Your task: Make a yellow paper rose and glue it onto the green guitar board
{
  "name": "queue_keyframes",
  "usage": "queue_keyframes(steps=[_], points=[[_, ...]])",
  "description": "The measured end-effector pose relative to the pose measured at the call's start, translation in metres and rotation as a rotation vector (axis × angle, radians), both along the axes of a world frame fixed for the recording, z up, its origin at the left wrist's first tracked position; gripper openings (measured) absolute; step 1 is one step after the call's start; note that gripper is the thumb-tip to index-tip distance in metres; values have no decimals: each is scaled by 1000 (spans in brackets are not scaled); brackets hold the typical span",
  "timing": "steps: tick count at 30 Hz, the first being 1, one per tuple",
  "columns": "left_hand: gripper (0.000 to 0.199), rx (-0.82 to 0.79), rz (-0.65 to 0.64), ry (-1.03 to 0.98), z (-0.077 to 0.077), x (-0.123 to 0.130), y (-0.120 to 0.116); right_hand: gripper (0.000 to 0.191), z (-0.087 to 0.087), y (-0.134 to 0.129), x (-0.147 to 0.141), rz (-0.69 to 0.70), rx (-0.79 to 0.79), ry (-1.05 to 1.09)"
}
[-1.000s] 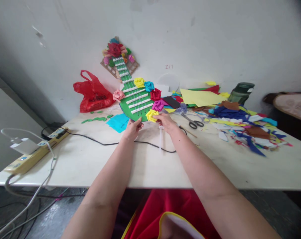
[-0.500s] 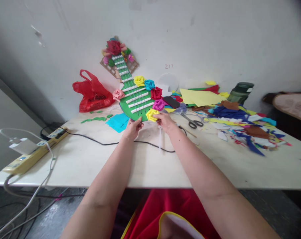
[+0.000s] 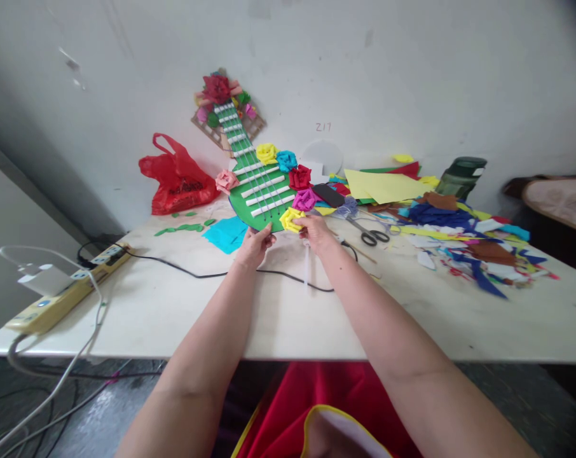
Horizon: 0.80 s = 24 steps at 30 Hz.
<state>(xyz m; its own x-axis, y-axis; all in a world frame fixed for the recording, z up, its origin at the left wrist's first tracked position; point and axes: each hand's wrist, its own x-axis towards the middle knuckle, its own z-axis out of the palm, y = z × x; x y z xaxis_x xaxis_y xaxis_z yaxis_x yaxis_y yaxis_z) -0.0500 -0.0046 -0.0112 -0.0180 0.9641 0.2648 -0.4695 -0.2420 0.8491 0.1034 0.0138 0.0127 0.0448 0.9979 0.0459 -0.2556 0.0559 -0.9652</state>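
Observation:
A green guitar-shaped craft (image 3: 244, 207) with white strips and thin strings is tilted up over the table, its neck pointing away to the upper left. Paper flowers line its right edge, and a pink flower (image 3: 227, 182) is on its left edge. My left hand (image 3: 257, 245) pinches the bottom rim, thumb on the front. At the lower right corner, my right hand (image 3: 315, 232) has its fingers closed on the yellow flower (image 3: 292, 219). Just above that sits a magenta flower (image 3: 306, 200).
A red plastic bag (image 3: 178, 181) stands at the left behind blue paper (image 3: 225, 235). Black cable (image 3: 202, 276) crosses the table from a power strip (image 3: 44, 315). Scissors (image 3: 374, 236), paper scraps (image 3: 493, 253) and a bottle (image 3: 461, 177) lie or stand at the right.

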Motion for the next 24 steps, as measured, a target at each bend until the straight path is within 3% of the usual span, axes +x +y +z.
queue_keyframes(steps=[24], points=[[49,-49,41,20,-1,-1,2,14,-1,3,-1,20,-10,-54]])
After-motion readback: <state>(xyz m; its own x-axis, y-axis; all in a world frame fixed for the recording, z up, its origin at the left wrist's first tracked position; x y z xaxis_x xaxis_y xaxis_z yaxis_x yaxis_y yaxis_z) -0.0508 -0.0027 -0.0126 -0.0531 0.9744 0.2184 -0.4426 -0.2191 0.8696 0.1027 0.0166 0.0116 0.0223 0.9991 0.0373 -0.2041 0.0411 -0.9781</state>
